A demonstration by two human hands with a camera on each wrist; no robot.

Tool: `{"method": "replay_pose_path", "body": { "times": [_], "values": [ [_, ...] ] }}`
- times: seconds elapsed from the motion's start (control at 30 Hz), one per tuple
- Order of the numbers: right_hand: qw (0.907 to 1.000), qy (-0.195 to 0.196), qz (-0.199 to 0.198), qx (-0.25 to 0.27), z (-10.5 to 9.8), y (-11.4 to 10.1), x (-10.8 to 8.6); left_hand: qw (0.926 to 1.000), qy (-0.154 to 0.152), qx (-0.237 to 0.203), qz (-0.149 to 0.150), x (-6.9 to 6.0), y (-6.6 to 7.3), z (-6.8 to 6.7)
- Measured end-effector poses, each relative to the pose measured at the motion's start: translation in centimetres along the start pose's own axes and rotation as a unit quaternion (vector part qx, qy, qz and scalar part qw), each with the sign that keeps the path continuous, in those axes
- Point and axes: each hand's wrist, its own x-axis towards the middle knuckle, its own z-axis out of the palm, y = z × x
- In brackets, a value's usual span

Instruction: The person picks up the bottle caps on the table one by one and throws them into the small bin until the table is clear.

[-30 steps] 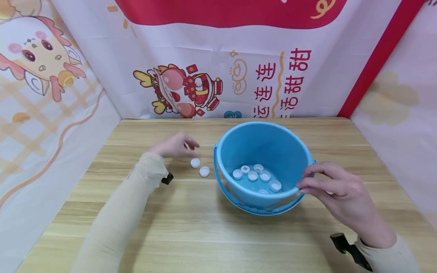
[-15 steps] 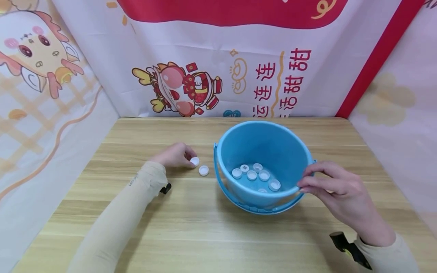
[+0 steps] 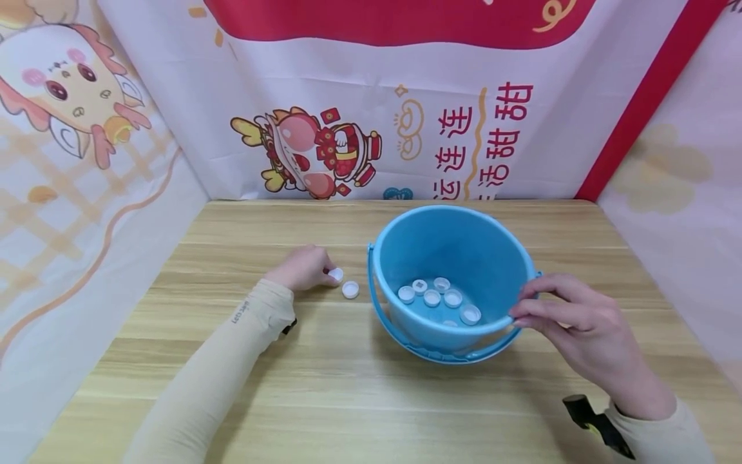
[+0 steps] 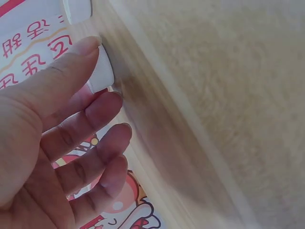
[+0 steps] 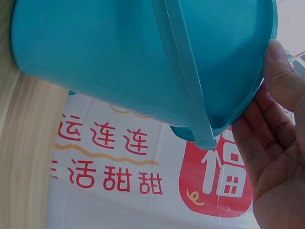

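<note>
In the head view, my left hand (image 3: 303, 267) is at the table just left of the bucket, pinching a white bottle cap (image 3: 336, 275) between thumb and fingers. The left wrist view gives the pinched cap (image 4: 104, 71) from the side, largely behind the thumb. A second bottle cap (image 3: 350, 290) lies on the table between that hand and the blue bucket (image 3: 446, 335). My right hand (image 3: 580, 322) holds the bucket's rim on the right side; its thumb lies over the rim (image 5: 267, 62) in the right wrist view. Several white caps (image 3: 431, 298) lie on the bucket floor.
The bucket's handle (image 3: 431, 356) hangs down in front of it. A wood-grain table (image 3: 324, 399) lies under everything. Printed cloth (image 3: 324, 71) walls the back and both sides.
My left hand has come down onto the nearer white bottle cap and now pinches it. My right hand keeps its hold on the bucket rim.
</note>
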Motion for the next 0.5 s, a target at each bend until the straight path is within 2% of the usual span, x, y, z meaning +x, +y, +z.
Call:
{"method": "replay_pose_path", "body": {
  "times": [0.23,0.5],
  "values": [
    [0.9999,0.004,0.004,-0.01,-0.01,-0.36,0.13,0.9999,0.009,-0.012,0.009,-0.05,-0.16,0.39],
    [0.9998,0.003,0.005,-0.02,-0.06,-0.94,0.62,0.9994,0.013,-0.031,-0.003,-0.01,-0.49,0.44]
  ]
}}
